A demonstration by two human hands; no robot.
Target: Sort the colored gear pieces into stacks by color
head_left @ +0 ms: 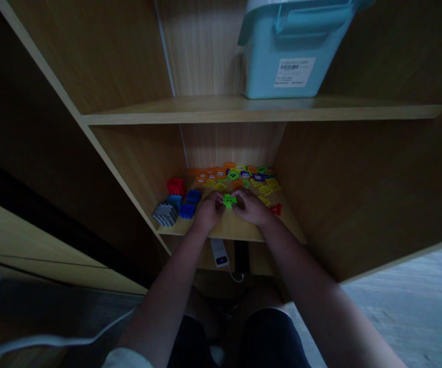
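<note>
Between my two hands is a bright green interlocking puzzle tile [229, 200] with toothed edges, held just above the lower shelf. My left hand [210, 208] pinches its left side, and my right hand [249, 205] grips its right side. Behind them lie loose toothed tiles: orange ones [220, 174] at the back left, yellow ones [269, 187] at the right, with green and purple ones among them. Left of my hands stand stacks of tiles: red [175, 186], grey [164, 214] and blue [187, 210]. A red tile [276, 209] lies beside my right wrist.
A light blue lidded bin [286, 61] stands on the upper shelf [205, 110]. Below the lower shelf's front edge [221, 236] lies a white power bank [219, 253] with a cable, beside a black object [242, 257]. Wooden side walls enclose both shelves.
</note>
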